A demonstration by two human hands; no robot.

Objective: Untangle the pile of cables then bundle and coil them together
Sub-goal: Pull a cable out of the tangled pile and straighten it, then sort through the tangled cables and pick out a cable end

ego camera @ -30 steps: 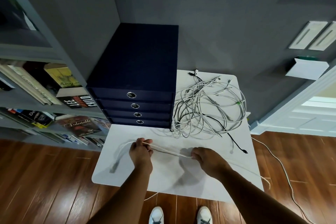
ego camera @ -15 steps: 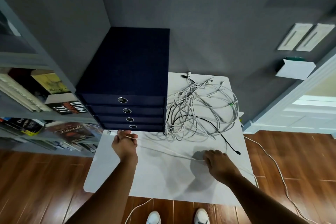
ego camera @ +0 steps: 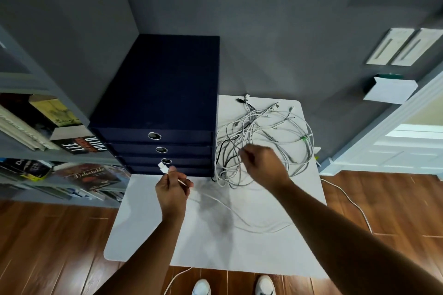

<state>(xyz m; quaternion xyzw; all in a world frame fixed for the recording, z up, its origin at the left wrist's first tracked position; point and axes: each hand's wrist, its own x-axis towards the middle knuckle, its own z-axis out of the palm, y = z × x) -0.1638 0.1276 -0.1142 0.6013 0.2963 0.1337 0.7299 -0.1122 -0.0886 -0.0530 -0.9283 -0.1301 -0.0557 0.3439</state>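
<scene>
A tangled pile of white and black cables (ego camera: 266, 143) lies on the far right of the white table (ego camera: 215, 254). My left hand (ego camera: 171, 190) pinches one white cable (ego camera: 242, 221) just below its white plug end, which sticks up in front of the drawer box. That cable trails loosely across the table toward the right. My right hand (ego camera: 262, 164) hovers over the near left part of the pile with its fingers curled; the frame is blurred and I cannot tell whether it holds a strand.
A dark blue box of several drawers (ego camera: 163, 112) stands on the table's far left, close to my left hand. A grey bookshelf (ego camera: 43, 151) with books fills the left. Another white cable (ego camera: 347, 201) runs over the wooden floor at right. My white shoes (ego camera: 201, 287) show below.
My right hand has let go of the white cable and moved up and forward onto the pile. My left hand now holds the cable near its plug end.
</scene>
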